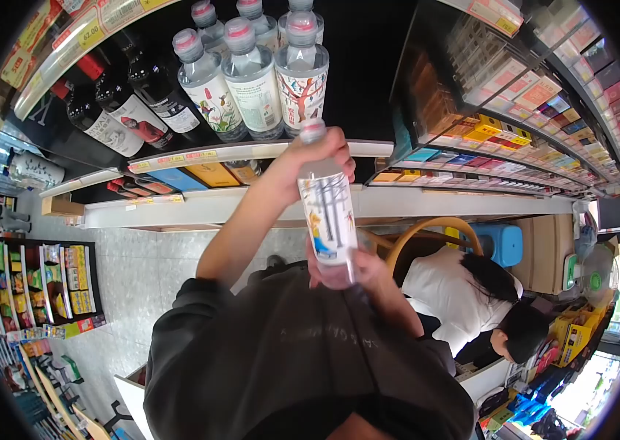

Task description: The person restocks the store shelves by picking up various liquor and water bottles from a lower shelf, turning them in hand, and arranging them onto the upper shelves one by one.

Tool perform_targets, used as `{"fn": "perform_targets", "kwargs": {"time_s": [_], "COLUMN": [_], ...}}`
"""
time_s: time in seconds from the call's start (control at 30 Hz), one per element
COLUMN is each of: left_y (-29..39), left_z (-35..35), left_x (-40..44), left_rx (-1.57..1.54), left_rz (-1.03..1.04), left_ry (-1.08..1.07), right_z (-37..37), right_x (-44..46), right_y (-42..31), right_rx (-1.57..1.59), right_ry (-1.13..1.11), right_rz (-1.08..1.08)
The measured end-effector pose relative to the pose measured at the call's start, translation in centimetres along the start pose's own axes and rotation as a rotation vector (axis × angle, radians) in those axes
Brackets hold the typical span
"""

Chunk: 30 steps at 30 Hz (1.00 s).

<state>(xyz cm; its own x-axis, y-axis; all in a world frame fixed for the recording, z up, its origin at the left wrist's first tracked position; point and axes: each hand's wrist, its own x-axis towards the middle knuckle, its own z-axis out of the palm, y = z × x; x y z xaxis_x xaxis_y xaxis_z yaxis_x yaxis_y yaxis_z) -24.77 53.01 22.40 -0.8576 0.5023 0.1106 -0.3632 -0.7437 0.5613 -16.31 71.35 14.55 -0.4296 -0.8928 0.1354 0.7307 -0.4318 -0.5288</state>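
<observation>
A clear water bottle [329, 220] with a pink-and-clear cap and a label of dark trees stands slightly tilted in front of my chest. Around its neck, just below the cap, my left hand [317, 155] is closed. My right hand [370, 270] grips it near the base, with some fingers hidden behind the bottle. Beyond it, several similar bottles [252, 88] with illustrated labels stand upright on the shelf [236, 152]. The held bottle's cap overlaps the shelf's front edge in view.
Dark wine bottles [159, 88] stand left of the water bottles. Glass-fronted racks of small boxes [500, 132] line the right. Two people [464, 301] are close by on my right, near a wooden chair [434, 224]. A snack shelf [46, 282] stands at left.
</observation>
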Motion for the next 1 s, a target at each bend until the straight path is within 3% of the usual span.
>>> {"fn": "perform_targets", "kwargs": {"time_s": [0.03,0.07,0.1,0.13,0.23,0.27,0.33,0.37,0.47,0.7,0.77,0.8,0.87,1.0], "left_y": [-0.7,-1.7,-2.7,-3.3,-4.0,-3.6,-2.3,-2.2,-1.5,-0.4,-0.2,-0.8,-1.9,-2.2], "left_z": [-0.3,-0.3,-0.4,-0.6,-1.3,-1.7,-2.6,-2.5,-2.0,-0.5,2.5,2.8,3.1,3.8], "left_x": [0.0,0.1,0.4,1.1,1.9,1.5,0.2,0.1,-0.7,-1.2,-2.3,-2.7,-3.1,-3.3], "left_rx": [0.0,-0.226,-0.456,-0.525,-0.634,-0.633,-0.27,-0.27,-0.044,-0.009,0.399,0.396,0.812,0.785], "left_rz": [0.002,0.111,0.219,0.226,0.217,0.221,0.108,0.106,0.007,0.014,0.094,0.091,0.347,0.404], "left_ry": [0.0,-0.243,-0.482,-0.633,-0.751,-0.752,-0.444,-0.444,-0.149,-0.167,0.325,0.324,0.461,0.455], "right_z": [1.1,2.2,2.5,3.2,4.1,3.9,3.7,3.7,3.6,3.2,3.1,3.3,4.2,5.4], "right_x": [0.6,1.3,2.6,3.0,3.2,2.9,2.3,2.0,1.7,1.3,1.5,1.8,2.0,2.6], "right_y": [0.6,1.2,1.5,2.1,2.7,2.3,1.7,1.4,1.3,0.1,-0.2,-0.4,-1.0,-0.6], "right_rx": [0.284,0.566,0.645,0.65,0.732,0.663,0.593,0.451,0.101,-0.149,-0.739,-1.014,-1.124,-1.273], "right_ry": [-0.074,-0.147,-0.457,-0.449,-0.417,-0.3,-0.183,-0.08,0.152,0.251,0.539,0.666,0.732,0.925], "right_rz": [0.007,0.035,-0.023,-0.026,-0.035,-0.016,0.001,-0.003,-0.035,0.016,-0.104,-0.158,-0.115,-0.078]}}
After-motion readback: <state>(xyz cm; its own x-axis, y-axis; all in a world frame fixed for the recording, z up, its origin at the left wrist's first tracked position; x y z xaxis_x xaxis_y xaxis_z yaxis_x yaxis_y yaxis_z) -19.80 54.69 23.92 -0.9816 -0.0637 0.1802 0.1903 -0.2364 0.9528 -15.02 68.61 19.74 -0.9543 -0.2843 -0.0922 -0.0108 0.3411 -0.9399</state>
